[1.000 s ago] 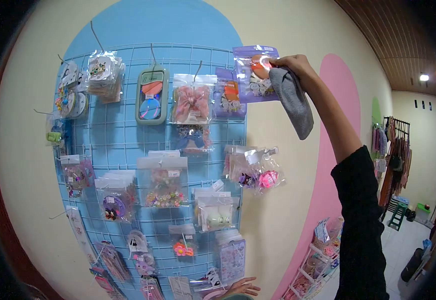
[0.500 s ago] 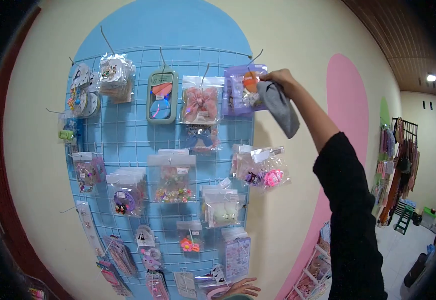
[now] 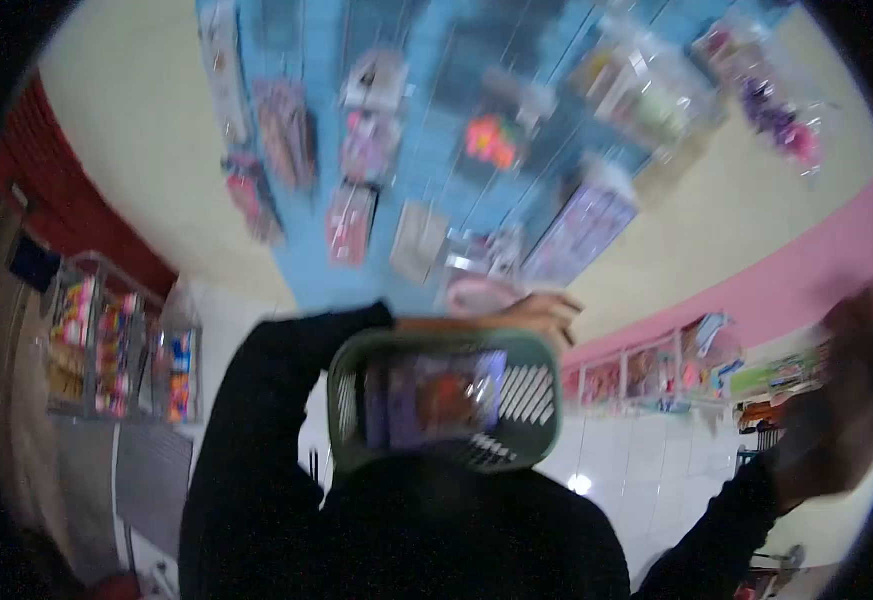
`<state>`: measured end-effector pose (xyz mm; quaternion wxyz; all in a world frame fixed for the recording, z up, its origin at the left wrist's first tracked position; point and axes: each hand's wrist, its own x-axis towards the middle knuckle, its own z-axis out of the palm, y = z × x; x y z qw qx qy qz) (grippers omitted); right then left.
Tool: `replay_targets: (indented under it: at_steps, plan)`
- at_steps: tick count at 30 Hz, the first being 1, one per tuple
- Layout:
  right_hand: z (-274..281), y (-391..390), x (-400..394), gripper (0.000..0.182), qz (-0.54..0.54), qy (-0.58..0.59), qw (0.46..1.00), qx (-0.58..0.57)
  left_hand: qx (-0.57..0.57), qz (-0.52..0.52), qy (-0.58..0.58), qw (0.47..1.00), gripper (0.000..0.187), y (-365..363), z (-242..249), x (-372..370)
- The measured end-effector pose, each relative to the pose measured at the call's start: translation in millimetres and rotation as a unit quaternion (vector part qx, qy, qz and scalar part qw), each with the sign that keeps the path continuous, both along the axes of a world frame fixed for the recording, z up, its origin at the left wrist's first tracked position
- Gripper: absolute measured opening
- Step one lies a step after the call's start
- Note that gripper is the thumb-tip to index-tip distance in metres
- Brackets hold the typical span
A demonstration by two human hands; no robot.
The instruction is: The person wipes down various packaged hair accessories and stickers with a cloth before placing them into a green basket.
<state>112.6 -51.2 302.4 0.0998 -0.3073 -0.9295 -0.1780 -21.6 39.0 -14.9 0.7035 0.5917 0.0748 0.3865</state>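
My left forearm reaches around the far side of a green plastic basket (image 3: 547, 440), which sits against my body. My left hand (image 3: 542, 312) shows past the basket's far right corner, its fingers stretched out. Inside the basket lie purple packets (image 3: 447, 400), the top one with an orange-brown patch. Out at the right edge is my right hand (image 3: 862, 380), smeared by motion. A blurred grey cloth (image 3: 807, 430) appears to be held in it, apart from the wall display.
Packaged accessories hang on the blue wall grid, among them an orange-pink flower packet (image 3: 492, 142). A rack of colourful goods (image 3: 117, 350) stands at left on the floor, and a white shelf (image 3: 627, 375) stands along the pink wall at right.
My view has tilted down from the upper grid to the basket. My right hand has left the hanging purple packet and swung down to the right. The upper hooks are out of view.
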Motion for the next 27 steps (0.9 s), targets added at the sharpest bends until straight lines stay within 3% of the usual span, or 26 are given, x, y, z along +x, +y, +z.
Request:
replay_targets:
  at_steps: [2, 3, 4, 5, 7, 9, 10, 11, 13, 14, 17, 19, 23, 24, 25, 26, 27]
  plan:
    - [-77.2, -20.0, -25.4, 0.034, 0.008, -0.200, 0.970, -0.138, -0.025, 0.023, 0.044, 0.998, 0.050, 2.3, 13.2, 4.9]
    - [-126.8, -12.3, -27.0, 0.025, 0.088, -0.150, 0.966, -0.193, -0.051, 0.039, 0.077, 0.995, 0.047, 2.5, 20.6, 9.2]
    - [-156.4, -10.9, -42.0, 0.041, 0.069, -0.212, 0.951, -0.213, -0.061, 0.029, 0.080, 0.994, 0.047, 0.8, 17.1, 19.1]
    - [-191.0, -8.1, -42.1, 0.038, 0.116, -0.128, 0.962, -0.212, -0.020, 0.031, 0.101, 0.994, 0.044, 2.7, 16.5, 26.3]
    - [-218.1, -9.9, -41.8, 0.032, 0.135, -0.065, 0.971, -0.184, 0.029, 0.030, 0.134, 0.990, 0.041, 4.0, 18.3, 38.2]
    - [-231.9, -16.8, -45.9, 0.025, 0.125, -0.140, 0.982, -0.006, -0.041, 0.015, 0.131, 0.990, 0.039, 0.0, 18.9, 36.4]
    - [-237.3, -18.0, -45.6, 0.026, 0.142, -0.126, 0.982, 0.026, -0.043, 0.012, 0.132, 0.990, 0.039, -0.3, 19.7, 35.9]
    - [-240.0, -17.5, -46.4, 0.026, 0.140, -0.125, 0.982, 0.021, -0.059, 0.004, 0.125, 0.990, 0.040, -1.6, 19.2, 34.7]
    - [-240.6, -15.5, -53.8, 0.025, 0.070, -0.152, 0.974, -0.152, -0.093, -0.010, 0.109, 0.990, 0.041, -5.1, 14.9, 32.5]
    - [-238.9, -13.1, -54.7, 0.025, 0.071, -0.152, 0.973, -0.158, -0.099, -0.010, 0.109, 0.989, 0.041, -5.2, 9.4, 32.2]
    - [-234.6, -10.1, -55.6, 0.020, 0.141, -0.052, 0.972, -0.180, 0.016, 0.014, 0.060, 0.998, 0.042, -4.8, -1.6, 30.0]
    - [-235.5, -14.0, -55.8, 0.021, 0.077, 0.033, 0.970, -0.229, -0.090, 0.019, 0.107, 0.990, 0.042, -9.0, 9.8, 24.5]
    - [-209.0, -18.7, -39.5, 0.018, 0.121, 0.144, 0.938, -0.290, -0.017, 0.037, 0.108, 0.993, 0.043, -8.9, 1.1, 16.6]
    - [-196.0, -15.6, -28.9, 0.017, 0.113, 0.190, 0.927, -0.304, -0.058, 0.029, 0.078, 0.995, 0.043, -5.0, -2.6, 16.3]
    - [-182.5, -12.3, -17.6, 0.016, 0.072, 0.282, 0.918, -0.270, -0.097, 0.020, 0.047, 0.994, 0.044, -1.9, -2.1, 16.8]
    - [-175.4, -6.7, 2.3, 0.012, -0.020, 0.415, 0.862, -0.290, -0.106, 0.005, -0.020, 0.994, 0.048, -1.9, -4.6, 14.6]
    - [-156.9, 1.0, 18.7, 0.010, -0.120, 0.485, 0.827, -0.257, 0.120, 0.246, -0.028, 0.961, 0.058, -10.9, -13.3, 31.0]
